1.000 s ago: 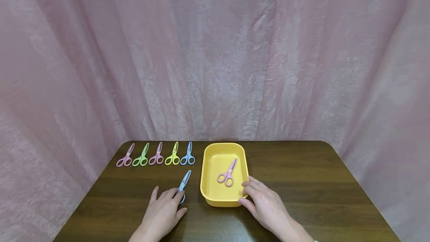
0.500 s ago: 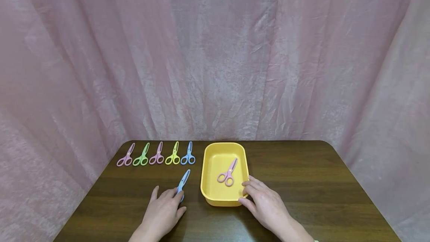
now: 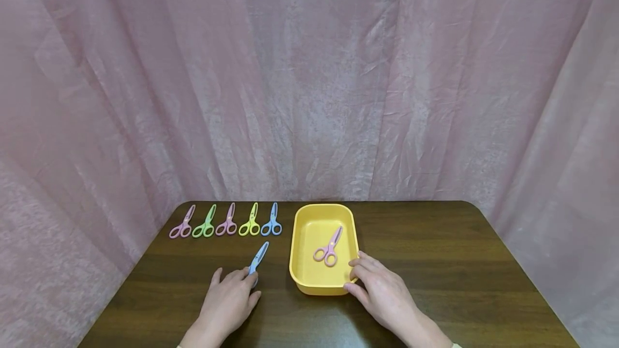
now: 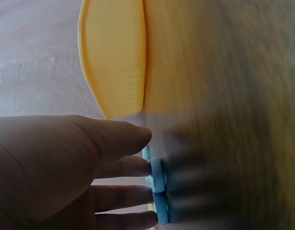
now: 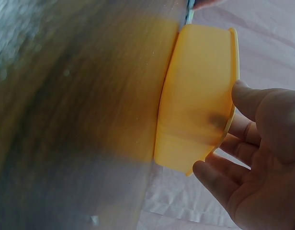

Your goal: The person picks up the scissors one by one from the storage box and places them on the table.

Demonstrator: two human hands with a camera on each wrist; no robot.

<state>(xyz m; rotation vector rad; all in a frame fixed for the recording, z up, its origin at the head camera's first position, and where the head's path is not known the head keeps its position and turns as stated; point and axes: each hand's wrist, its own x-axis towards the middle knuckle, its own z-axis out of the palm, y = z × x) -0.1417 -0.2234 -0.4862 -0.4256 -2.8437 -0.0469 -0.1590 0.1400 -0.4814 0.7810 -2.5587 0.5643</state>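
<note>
With its fingertips, my left hand (image 3: 224, 302) touches the handle end of light blue scissors (image 3: 258, 256) lying flat on the table. Its fingers stretch out straight in the left wrist view, pressing on the blue finger loops (image 4: 158, 175), and the thumb stands apart from them. The hand covers part of the handles in the head view. My right hand (image 3: 384, 291) holds the near right corner of a yellow plastic bin (image 3: 319, 290), with thumb and fingers at its rim. Inside the bin lie pink scissors (image 3: 331, 248).
A row of scissors lies along the table's back left: purple (image 3: 181, 225), green (image 3: 205, 224), another purple (image 3: 227, 222), yellow (image 3: 250, 222) and blue (image 3: 272, 222). Behind the dark wooden table (image 3: 450, 262) hangs a pink curtain (image 3: 309, 79).
My left hand has moved a little to the left, and the light blue scissors have slid left with it. The right hand has kept its place on the bin.
</note>
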